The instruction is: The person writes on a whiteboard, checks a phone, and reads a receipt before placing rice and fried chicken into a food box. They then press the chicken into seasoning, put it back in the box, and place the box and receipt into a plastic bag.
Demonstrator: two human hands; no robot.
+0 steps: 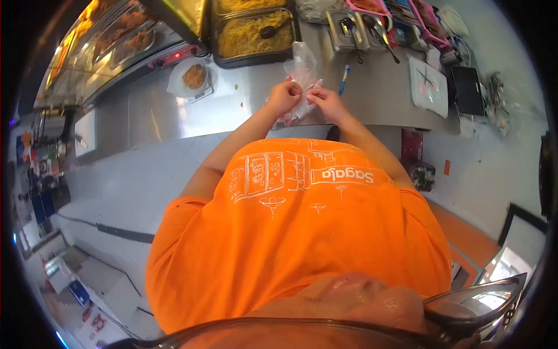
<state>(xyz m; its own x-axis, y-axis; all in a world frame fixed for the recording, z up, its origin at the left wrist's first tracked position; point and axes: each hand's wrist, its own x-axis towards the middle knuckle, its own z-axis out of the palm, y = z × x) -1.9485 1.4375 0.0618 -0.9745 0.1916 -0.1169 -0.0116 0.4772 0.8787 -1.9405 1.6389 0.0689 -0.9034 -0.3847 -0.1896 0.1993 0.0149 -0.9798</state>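
A clear plastic bag (303, 65) with some red on it stands at the counter's front edge, between my two hands. My left hand (284, 97) is closed, its fingertips pinching the bag from the left side. From the right, my right hand (327, 103) pinches the bag with thumb and fingers. What lies inside the bag is mostly hidden by the hands and the crumpled plastic. Just beyond it sits a black tray of yellow food (256, 36), with a dark ladle (273, 29) resting in it. A blue pen (344, 79) lies right of my right hand.
On the steel counter (145, 113), a fried piece of food (194, 76) rests on a lined scale (203, 92) at left. A heated display case (110, 46) stands behind. Metal containers (347, 32) with utensils are at back right, near scissors (426, 77) on a white package.
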